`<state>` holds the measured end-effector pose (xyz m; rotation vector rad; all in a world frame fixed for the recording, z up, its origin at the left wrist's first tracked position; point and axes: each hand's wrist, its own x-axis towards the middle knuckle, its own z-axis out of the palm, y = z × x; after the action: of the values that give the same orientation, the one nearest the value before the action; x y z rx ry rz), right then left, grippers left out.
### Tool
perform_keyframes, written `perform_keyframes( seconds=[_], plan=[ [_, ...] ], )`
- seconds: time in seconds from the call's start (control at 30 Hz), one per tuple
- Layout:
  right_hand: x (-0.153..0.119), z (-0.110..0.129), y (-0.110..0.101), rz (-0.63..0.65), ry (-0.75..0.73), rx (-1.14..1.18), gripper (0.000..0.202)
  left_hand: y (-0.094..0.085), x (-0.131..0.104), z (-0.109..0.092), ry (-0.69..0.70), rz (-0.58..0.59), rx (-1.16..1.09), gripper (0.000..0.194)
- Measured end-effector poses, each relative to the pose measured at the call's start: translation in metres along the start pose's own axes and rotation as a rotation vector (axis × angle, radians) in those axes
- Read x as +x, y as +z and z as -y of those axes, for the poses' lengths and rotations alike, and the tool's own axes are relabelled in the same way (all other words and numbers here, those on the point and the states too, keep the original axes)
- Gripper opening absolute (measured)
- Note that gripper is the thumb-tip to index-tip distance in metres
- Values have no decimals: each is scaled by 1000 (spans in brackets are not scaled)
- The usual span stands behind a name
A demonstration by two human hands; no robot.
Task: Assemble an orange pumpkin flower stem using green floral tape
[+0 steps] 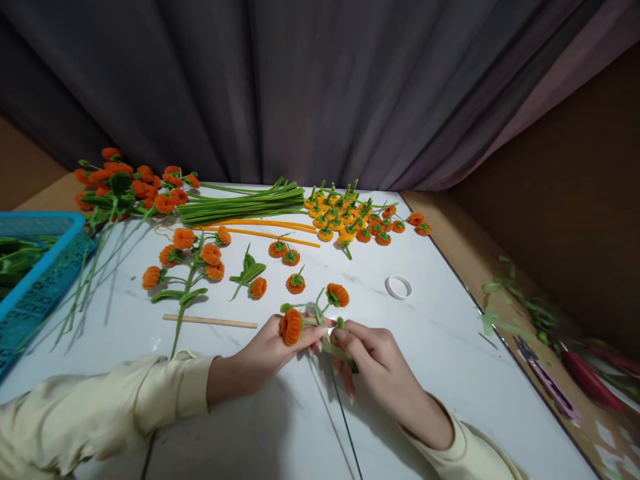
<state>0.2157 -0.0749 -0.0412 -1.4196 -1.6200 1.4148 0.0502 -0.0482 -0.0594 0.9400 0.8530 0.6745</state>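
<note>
My left hand [275,350] is closed on a thin green stem [340,400] just below where it branches. Two orange pumpkins, one [291,327] over my left fingers and one [337,295] farther up, hang from its branches. My right hand [373,350] pinches a small green fuzzy piece [341,324] beside the stem; some of its fingers are hidden beneath. Beyond my hands lie loose orange pumpkins [295,283] and a green leaf cluster [249,270]. A branched stem with several pumpkins [211,254] rests to the left, near a wooden stick [210,321].
Green pipe cleaners [240,203], orange strips [265,233] and yellow pumpkins [345,217] lie at the back. A blue basket [45,293] stands left, before bundled orange pumpkins [145,190]. Right are a white tape ring [399,287] and, beyond the table edge, pink-handled scissors [547,383].
</note>
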Motion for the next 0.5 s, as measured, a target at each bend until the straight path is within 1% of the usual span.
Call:
perform_keyframes(
  seconds=[0.17,0.4,0.5],
  plan=[
    [3,4,-7,108,43,98,34,-1,0,1,22,11,48,34],
    [7,5,-15,360,120,341,40,-5,0,5,43,99,44,27],
    [10,3,-17,429,133,389,43,-5,1,5,41,153,59,26]
  ],
)
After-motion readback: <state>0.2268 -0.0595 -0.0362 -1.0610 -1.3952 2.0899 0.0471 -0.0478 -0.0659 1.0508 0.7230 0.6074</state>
